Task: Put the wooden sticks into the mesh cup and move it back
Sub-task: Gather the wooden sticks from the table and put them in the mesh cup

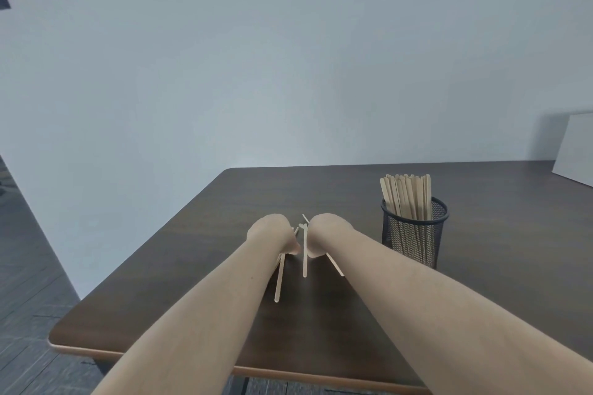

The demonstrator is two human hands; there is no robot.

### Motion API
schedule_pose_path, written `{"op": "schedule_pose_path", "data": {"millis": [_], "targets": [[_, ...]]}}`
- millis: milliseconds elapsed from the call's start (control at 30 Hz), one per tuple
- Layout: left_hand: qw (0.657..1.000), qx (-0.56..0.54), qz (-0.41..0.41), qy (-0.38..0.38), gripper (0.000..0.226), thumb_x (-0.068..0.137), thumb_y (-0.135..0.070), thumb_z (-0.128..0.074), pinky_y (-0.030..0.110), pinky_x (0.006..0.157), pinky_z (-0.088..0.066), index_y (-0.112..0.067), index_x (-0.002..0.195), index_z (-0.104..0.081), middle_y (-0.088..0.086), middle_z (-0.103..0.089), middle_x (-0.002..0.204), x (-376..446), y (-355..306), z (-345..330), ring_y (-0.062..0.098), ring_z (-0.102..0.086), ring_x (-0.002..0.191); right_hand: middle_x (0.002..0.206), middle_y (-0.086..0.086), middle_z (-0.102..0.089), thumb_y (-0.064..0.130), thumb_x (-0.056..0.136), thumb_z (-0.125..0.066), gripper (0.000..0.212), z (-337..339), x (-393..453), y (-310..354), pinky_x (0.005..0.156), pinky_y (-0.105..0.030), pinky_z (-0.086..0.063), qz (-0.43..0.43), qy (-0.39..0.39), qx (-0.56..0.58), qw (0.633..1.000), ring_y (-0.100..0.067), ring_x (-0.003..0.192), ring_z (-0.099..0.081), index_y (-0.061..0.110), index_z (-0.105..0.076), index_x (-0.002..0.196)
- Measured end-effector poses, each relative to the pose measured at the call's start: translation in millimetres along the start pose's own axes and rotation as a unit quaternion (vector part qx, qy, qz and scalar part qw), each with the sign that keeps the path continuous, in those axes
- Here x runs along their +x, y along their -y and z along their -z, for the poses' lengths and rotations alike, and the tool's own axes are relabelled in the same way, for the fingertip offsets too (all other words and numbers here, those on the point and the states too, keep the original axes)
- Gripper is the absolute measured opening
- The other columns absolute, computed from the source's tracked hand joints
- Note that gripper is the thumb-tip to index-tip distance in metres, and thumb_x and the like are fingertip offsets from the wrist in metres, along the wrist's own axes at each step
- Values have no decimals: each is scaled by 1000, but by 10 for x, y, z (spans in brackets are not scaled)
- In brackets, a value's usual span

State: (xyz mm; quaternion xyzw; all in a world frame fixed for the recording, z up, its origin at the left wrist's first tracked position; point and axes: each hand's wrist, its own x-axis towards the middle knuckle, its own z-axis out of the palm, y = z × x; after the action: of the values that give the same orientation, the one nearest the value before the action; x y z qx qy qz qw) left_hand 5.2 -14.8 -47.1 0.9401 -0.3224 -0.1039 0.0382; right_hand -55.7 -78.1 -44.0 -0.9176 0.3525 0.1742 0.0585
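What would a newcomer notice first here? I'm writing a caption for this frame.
First, the two hands, left hand and right hand, close together at the table's middle, gathering loose wooden sticks. Next, the black mesh cup to their right, already packed with upright sticks.

Soft, even daylight, slightly dim. Faint sheen on table (321, 189) near its front edge. Weak shadows. Wide-angle bending at frame edges; mild softness overall.
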Motion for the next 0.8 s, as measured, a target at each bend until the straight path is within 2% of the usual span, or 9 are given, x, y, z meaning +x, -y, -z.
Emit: {"op": "schedule_pose_path", "data": {"millis": [200,267,333,433,567,633,700,767,800], "targets": [[999,-34,-3,-26,19,85,-15,-51,28,71,-43,-13,67,-50,-1,-49,70,41,24,-92,24,-53,82,129,-5,-56,12,89,-42,44,-109,78,5,81,-36,-47,-22,-23,20,999,-31,116,-57,12,-52,131],[998,-53,5,-29,17,87,-10,-46,30,77,-46,-8,91,-63,3,-59,89,25,8,-105,25,-57,92,134,-3,-54,12,89,-41,49,-122,108,3,81,-34,-45,-22,-27,22,999,-29,120,-56,14,-48,137],[997,-65,12,-34,32,90,-6,-41,32,87,-48,-5,115,-60,9,-59,118,55,6,-106,26,-59,109,144,-2,-45,10,92,-38,54,-103,90,-12,85,-35,-45,-23,-28,24,999,-28,126,-51,16,-36,146],[994,-104,11,-26,36,93,-6,-44,34,96,-49,0,126,-54,14,-55,132,70,-4,-58,29,-60,111,150,-2,-38,9,97,-37,55,-96,86,-50,97,-34,-44,-42,-32,42,998,-27,132,-45,15,-28,150],[979,-201,34,-6,33,94,-3,-42,36,99,-46,2,123,-57,15,-62,126,-9,-74,-139,30,-59,119,138,-3,-50,9,93,-43,47,-128,144,-71,90,-31,-44,-72,-35,69,994,-24,125,-52,10,-41,140],[984,-177,16,-13,33,94,-15,-41,35,79,-52,1,117,-58,14,-66,98,29,-67,-188,29,-66,93,145,-4,-43,10,94,-41,48,-111,156,-66,94,-34,-44,-63,-26,67,995,-27,129,-49,9,-41,142],[983,-184,21,-20,24,90,-20,-45,27,55,-42,-4,99,-60,7,-50,65,53,-76,-194,22,-52,58,154,-3,-34,10,96,-38,51,-93,147,-76,96,-35,-44,-49,-17,50,997,-28,129,-49,9,-34,147],[986,-166,23,-17,13,85,-19,-49,23,48,-36,-9,76,-52,4,-46,58,3,-72,-152,20,-46,50,156,-5,-30,10,96,-36,54,-76,170,-97,94,-36,-45,-41,-15,57,997,-28,126,-53,8,-28,150],[987,-154,17,-27,12,84,-18,-50,24,50,-40,-10,75,-52,5,-50,61,-14,-72,-138,23,-52,56,156,-6,-30,9,96,-35,55,-69,174,-104,94,-35,-45,-38,-14,65,997,-28,126,-53,9,-26,150]]}}
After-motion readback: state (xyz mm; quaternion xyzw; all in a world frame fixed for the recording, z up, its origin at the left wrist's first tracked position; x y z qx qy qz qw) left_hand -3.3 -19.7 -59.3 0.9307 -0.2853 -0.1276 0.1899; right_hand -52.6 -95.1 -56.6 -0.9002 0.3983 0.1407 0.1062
